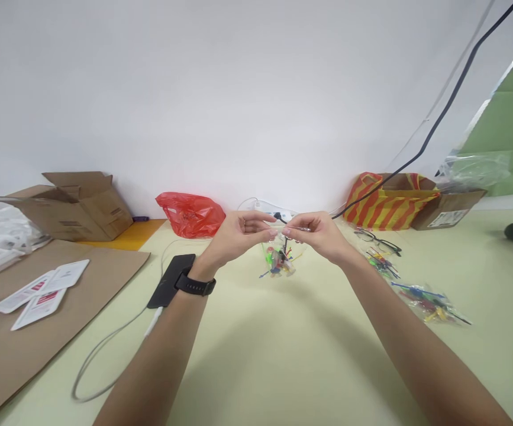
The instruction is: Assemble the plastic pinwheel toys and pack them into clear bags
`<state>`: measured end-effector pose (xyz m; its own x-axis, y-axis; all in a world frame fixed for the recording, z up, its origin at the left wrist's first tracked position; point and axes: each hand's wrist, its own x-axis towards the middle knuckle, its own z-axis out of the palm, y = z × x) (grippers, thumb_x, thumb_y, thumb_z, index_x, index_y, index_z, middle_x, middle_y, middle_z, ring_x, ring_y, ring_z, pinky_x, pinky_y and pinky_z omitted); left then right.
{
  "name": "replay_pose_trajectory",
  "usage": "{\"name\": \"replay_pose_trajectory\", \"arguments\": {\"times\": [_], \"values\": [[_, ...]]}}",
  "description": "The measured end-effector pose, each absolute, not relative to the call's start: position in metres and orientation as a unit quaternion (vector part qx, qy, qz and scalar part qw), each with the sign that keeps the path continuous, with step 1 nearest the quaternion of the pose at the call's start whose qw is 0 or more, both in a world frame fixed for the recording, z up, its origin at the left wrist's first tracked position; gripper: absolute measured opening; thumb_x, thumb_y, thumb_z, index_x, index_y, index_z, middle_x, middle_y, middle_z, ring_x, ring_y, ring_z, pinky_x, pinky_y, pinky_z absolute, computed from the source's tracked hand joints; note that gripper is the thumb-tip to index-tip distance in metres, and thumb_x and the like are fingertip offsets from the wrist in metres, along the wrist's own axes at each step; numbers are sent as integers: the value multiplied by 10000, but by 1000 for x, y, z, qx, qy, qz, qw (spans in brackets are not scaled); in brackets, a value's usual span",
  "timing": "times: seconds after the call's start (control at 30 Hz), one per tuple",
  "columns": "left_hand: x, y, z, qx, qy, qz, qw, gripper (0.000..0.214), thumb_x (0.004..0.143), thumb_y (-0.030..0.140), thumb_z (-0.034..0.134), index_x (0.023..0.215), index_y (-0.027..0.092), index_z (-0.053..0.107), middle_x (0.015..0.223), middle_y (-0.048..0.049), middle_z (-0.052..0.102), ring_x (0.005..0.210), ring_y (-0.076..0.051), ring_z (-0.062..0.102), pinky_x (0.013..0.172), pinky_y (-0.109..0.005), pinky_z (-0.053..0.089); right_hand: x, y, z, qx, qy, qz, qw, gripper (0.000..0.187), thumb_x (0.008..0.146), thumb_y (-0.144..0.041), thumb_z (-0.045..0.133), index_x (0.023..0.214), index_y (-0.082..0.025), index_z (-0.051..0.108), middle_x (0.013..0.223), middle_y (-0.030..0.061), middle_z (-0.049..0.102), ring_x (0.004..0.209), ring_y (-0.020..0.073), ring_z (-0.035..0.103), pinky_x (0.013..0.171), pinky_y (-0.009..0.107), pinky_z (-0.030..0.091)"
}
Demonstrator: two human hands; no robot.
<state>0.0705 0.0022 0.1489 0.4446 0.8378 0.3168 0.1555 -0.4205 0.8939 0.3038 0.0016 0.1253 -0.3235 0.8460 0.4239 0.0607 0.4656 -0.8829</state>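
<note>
My left hand (238, 234) and my right hand (320, 234) are raised over the pale green table (283, 355). Both pinch the top edge of a small clear plastic bag (278, 257) between them. The bag hangs down and holds several small colourful plastic pieces. A black watch (195, 285) sits on my left wrist.
Two more clear bags of colourful pieces (429, 300) (383, 263) lie to the right, near a pair of glasses (378, 239). A black phone (171, 280) with a white cable (105, 349) lies left, beside brown cardboard (38, 331) with white packets (43, 293). Boxes (74, 204), a red bag (190, 214) and a striped bag (389, 201) line the wall.
</note>
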Motion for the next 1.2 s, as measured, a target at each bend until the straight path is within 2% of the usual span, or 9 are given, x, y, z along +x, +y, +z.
{"name": "replay_pose_trajectory", "arguments": {"times": [0.13,0.3,0.5,0.77,1.03,1.2], "values": [[71,1,150,758,336,386,403,308,842,448,821,999,182,835,923,-101,817,911,-262,779,835,-350,636,303,1,125,-323,-713,400,477,395,786,-571,844,822,-180,803,769,55,723,712,180,601,626,305,478],[64,6,150,762,346,382,393,294,852,452,812,955,179,843,875,-99,814,836,-236,775,787,-324,631,311,2,125,-321,-710,417,467,370,798,-534,852,834,-170,798,731,42,690,679,159,560,606,293,436],[62,13,148,752,347,412,380,332,870,477,792,879,146,810,776,-91,785,681,-179,724,615,-269,586,315,7,124,-306,-696,414,500,384,831,-555,823,870,-177,767,764,37,677,712,161,568,652,297,467],[63,8,149,743,330,430,392,329,794,416,870,988,158,805,848,-93,801,806,-225,765,740,-321,630,308,4,125,-281,-678,449,510,382,853,-559,810,920,-191,729,774,39,685,719,170,616,687,314,519],[59,14,148,729,319,464,389,281,785,387,862,950,162,829,841,-92,797,781,-221,753,662,-300,611,313,7,123,-272,-671,455,518,342,830,-477,851,1023,-198,807,816,50,731,701,170,625,673,333,525],[59,13,149,722,313,478,390,198,814,329,827,923,165,844,842,-96,802,812,-229,759,707,-315,619,315,10,118,-262,-633,492,537,271,820,-378,861,1039,-220,844,803,46,754,709,167,640,725,345,539]]}}
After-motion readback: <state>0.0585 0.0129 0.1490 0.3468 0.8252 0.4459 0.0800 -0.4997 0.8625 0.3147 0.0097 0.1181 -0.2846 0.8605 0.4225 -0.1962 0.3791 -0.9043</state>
